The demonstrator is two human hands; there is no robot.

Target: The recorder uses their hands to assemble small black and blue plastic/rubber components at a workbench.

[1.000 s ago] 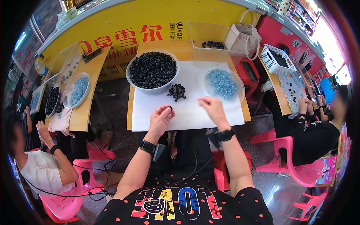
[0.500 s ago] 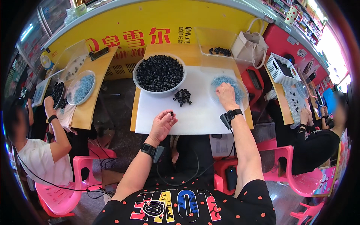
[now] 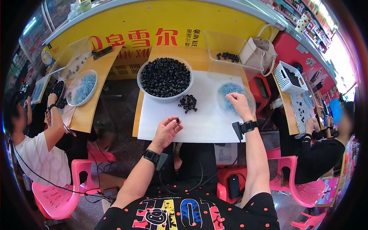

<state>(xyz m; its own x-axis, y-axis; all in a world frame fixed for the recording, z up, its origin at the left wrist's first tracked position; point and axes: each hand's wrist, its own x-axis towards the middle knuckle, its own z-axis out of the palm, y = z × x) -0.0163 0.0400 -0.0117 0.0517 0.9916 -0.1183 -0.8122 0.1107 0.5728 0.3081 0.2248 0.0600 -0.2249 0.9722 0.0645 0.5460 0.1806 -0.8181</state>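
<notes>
My left hand (image 3: pixel 167 129) is above the near part of a white sheet (image 3: pixel 203 128), its thumb and fingertips closed on a small black ring-shaped piece (image 3: pixel 177 120). At the near edge of a clear round dish (image 3: pixel 252 100), my right hand (image 3: pixel 240 105) has its fingers pinched together; whatever they hold is too small to make out. Many tiny light-blue translucent pieces (image 3: pixel 231 89) lie in that dish. Farther left stands a clear bowl (image 3: pixel 165 99) heaped with black ring-shaped pieces (image 3: pixel 165 76). Between bowl and dish sits a loose pile of the same black pieces (image 3: pixel 188 104).
Behind the dish, a clear plastic tub (image 3: pixel 214 44) holds several black pieces, beside a cream handbag (image 3: pixel 260 51). People at side tables work left (image 3: pixel 42 157) and right (image 3: pixel 322 149). A phone (image 3: pixel 234 186) rests on a red stool near my right leg.
My right hand has drawn back from among the blue pieces toward the dish's near edge, fingers pinched. My left hand keeps its black piece and has barely moved; the view has shifted slightly.
</notes>
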